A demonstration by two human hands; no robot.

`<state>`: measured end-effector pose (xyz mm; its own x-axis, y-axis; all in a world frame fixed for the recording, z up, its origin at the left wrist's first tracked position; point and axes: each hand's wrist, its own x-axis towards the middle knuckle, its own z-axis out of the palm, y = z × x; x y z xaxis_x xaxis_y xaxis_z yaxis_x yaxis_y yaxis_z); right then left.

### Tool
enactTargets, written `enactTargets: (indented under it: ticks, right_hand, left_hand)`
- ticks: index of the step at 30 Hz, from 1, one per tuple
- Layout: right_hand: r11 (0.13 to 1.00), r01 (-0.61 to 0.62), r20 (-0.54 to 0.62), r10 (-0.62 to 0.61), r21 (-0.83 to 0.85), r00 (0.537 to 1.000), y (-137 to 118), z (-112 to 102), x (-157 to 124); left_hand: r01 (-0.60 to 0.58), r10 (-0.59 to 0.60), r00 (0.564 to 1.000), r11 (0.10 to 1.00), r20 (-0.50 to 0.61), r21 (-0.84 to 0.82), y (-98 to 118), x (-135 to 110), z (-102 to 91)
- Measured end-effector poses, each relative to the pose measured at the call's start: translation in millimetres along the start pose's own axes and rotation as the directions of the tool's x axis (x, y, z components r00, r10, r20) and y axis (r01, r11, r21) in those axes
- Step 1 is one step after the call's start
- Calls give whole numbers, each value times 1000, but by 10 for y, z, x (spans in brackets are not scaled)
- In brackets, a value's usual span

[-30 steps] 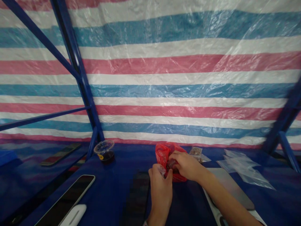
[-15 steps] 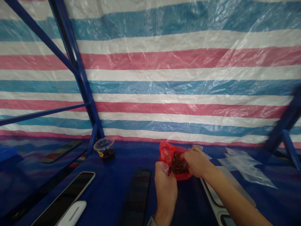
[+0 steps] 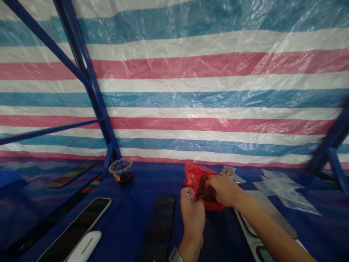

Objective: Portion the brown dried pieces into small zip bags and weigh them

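A red plastic bag (image 3: 193,176) stands with its mouth open on the blue table, filled with small dark brown dried pieces (image 3: 202,189). My left hand (image 3: 193,214) is closed on the near left edge of the bag, and a bit of clear plastic (image 3: 191,194) shows by its thumb. Reaching in from the right, my right hand (image 3: 225,189) has its fingers curled down among the pieces. Its fingertips are partly hidden, so what they pinch cannot be made out.
Right of the bag lies a scale (image 3: 269,209) with a grey plate, partly under my right forearm. Clear plastic bags (image 3: 283,191) lie beyond it. Behind my right hand is a small clear packet (image 3: 228,170). Leftward are a lidded cup (image 3: 121,173), a phone (image 3: 79,223) and a white case (image 3: 86,245).
My right hand has shifted slightly left and deeper into the red bag, uncovering the small packet behind it. My left hand keeps its hold on the bag's edge.
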<state>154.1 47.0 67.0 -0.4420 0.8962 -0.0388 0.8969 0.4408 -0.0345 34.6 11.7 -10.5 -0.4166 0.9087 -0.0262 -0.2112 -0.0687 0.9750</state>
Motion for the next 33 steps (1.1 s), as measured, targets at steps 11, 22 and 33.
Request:
enactTargets:
  ticks: [11, 22, 33]
  right_hand:
    - [991, -43, -34, 48, 124, 998, -10, 4, -14]
    - [881, 47, -90, -4, 470, 996, 232, 205, 107]
    - [563, 269, -186, -201, 782, 962, 205, -135, -49]
  left_hand:
    - [-42, 42, 999, 999, 32, -22, -94, 46, -36]
    - [-205, 199, 977, 976, 82, 75, -85, 172, -120]
    - [-428, 381, 904, 782, 195, 454, -50, 220, -333]
